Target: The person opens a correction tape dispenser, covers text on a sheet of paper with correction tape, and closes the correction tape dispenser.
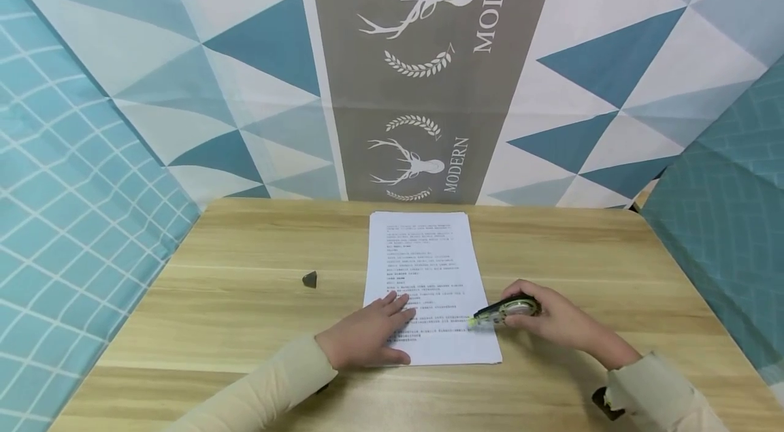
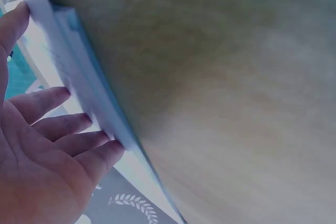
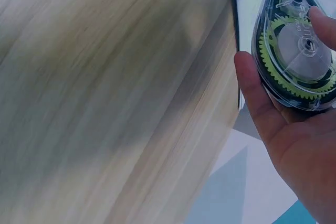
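Observation:
A stack of white printed paper [image 1: 429, 262] lies on the wooden table, its lines of small text facing up. My left hand [image 1: 373, 333] rests on the lower left part of the top sheet with its fingers spread; the left wrist view shows the fingertips on the paper's surface [image 2: 58, 51]. My right hand [image 1: 560, 320] grips a correction tape dispenser [image 1: 508, 309] between thumb and fingers. Its yellow-green tip is at the lower right of the page, near the end of a text line. Through the clear case [image 3: 299, 45] a green toothed wheel and white spool show.
Left of the paper, a small dark cap-like piece [image 1: 310, 279] lies on the wooden table [image 1: 245, 309]. Patterned cloth [image 1: 429, 112] with triangles and deer heads hangs behind the table. Blue tiled-pattern cloth [image 1: 73, 214] borders the left side.

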`<state>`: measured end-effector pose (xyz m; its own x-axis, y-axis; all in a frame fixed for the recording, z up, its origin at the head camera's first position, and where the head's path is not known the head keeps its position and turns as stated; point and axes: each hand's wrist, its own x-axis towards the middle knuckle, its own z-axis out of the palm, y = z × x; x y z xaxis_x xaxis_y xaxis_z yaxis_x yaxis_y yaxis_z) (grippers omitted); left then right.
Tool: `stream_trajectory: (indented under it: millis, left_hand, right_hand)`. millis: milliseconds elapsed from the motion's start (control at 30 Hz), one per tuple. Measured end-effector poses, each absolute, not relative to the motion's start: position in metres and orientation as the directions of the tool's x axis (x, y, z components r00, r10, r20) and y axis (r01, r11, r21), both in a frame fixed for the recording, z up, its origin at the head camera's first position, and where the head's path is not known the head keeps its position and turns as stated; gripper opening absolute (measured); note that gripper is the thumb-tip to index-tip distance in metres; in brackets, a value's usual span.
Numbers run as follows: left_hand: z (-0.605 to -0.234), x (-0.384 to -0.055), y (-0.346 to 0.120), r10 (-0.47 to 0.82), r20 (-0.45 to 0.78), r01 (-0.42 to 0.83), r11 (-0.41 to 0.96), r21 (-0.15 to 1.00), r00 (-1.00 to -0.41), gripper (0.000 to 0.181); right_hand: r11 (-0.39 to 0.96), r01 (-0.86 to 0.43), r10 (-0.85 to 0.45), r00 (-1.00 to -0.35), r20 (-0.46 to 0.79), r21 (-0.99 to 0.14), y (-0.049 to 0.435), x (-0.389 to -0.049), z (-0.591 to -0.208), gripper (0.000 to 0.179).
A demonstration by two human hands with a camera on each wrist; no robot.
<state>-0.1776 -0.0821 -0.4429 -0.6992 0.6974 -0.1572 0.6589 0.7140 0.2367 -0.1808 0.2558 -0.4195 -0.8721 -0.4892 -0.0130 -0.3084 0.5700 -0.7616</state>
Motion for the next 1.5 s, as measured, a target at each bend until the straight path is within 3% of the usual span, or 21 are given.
stream_trajectory:
  millis: [367, 700, 1267, 1500]
  left_hand:
    - [-0.442, -0.177, -0.079, 0.690, -0.159, 0.657, 0.722, 0.217, -0.706, 0.073]
    - [-0.443, -0.176, -0.081, 0.701, -0.121, 0.669, 0.709, 0.222, -0.703, 0.065]
    - [-0.435, -0.177, -0.092, 0.716, 0.037, 0.699, 0.667, 0.257, -0.697, 0.051]
    - [-0.429, -0.180, -0.103, 0.677, 0.086, 0.668, 0.684, 0.294, -0.731, 0.048]
  right_hand:
    - [0.509, -0.231, -0.358, -0.933, 0.040, -0.829, 0.243, -0.180, -0.426, 0.033]
    - [0.440, -0.067, -0.309, -0.948, -0.081, -0.896, 0.237, -0.177, -0.424, 0.042]
    - [0.428, 0.003, -0.247, -0.962, -0.120, -0.904, 0.232, -0.178, -0.423, 0.048]
    - [0.411, 0.006, -0.246, -0.962, -0.117, -0.912, 0.232, -0.177, -0.421, 0.049]
